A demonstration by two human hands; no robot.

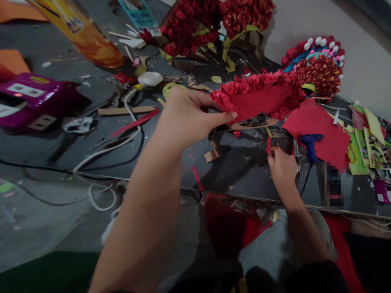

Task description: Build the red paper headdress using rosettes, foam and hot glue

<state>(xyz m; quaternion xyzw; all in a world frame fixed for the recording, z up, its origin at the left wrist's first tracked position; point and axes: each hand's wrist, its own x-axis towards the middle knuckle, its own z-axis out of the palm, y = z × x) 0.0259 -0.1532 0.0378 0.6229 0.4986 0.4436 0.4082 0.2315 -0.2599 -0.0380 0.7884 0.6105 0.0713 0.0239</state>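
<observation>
My left hand [191, 118] is closed on the near end of a red paper piece [259, 101], thumb on its flat face. Crumpled red paper petals run along the upper edge and far end of that piece, which is held up over the dark table [244, 175]. To its lower right, my right hand [282, 167] is low over the tabletop, fingers pinched on a narrow red paper strip [268, 144]. A blue glue gun [311, 145] lies right of that hand, partly on a red paper sheet [328, 126]. Cardboard scraps [213, 154] lie beneath the held piece.
Red flower decorations [247, 16] and a beaded round one [319, 67] stand at the back. An orange drink bottle [91, 40], a purple power strip [36, 101] and a white cable [106, 150] are at left. A phone-like blurred object [334, 185] lies near the front edge.
</observation>
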